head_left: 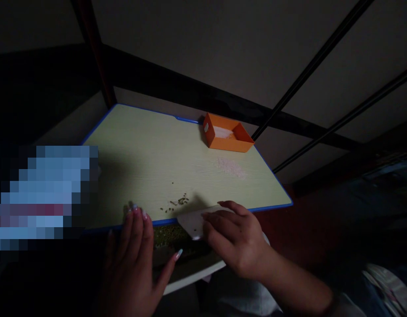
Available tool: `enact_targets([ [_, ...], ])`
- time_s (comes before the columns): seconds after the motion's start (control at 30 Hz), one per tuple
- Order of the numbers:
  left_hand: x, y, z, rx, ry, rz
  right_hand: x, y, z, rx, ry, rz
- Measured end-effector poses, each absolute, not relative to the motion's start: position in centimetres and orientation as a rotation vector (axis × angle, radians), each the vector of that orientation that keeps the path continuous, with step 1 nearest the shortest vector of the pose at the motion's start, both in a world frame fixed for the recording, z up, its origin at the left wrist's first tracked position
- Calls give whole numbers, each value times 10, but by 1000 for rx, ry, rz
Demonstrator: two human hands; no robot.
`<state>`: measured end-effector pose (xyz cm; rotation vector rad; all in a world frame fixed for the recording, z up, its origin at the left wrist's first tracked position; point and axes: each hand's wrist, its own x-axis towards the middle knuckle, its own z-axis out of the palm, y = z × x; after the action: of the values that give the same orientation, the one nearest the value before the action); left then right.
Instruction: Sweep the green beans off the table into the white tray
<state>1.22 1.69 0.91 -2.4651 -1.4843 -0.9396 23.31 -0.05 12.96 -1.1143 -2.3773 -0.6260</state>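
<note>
My left hand [133, 259] lies over the near edge of the pale folding table [140, 145], fingers stretched out and thumb apart, holding nothing. In my right hand [238, 235] is a white sheet [189, 222], perhaps paper or thin card, pressed along the table's blue rim. Small dark green grains [181, 201] lie loose on the tabletop, left of the sheet. Below the rim, between my hands, a container [203, 276] with a pale edge holds many more green grains [168, 235]. Its far side is hidden under the table.
An orange open box [229, 144] with whitish grains inside stands at the far right of the table. A patch of pale grains [231, 167] is spread in front of it. Behind rises a wall [190, 53] with dark bars. Left, a blurred-out bright patch [48, 193].
</note>
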Motion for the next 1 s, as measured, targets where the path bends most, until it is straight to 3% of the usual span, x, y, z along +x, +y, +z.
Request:
enact_targets([
  [0.57,10,20,8,-2499,-1543,-947,256,29,99,-1382,-2202,-946],
  [1.0,8,20,7,-2506,-1548,-973,299,51,116,-1695,-2051,-839],
])
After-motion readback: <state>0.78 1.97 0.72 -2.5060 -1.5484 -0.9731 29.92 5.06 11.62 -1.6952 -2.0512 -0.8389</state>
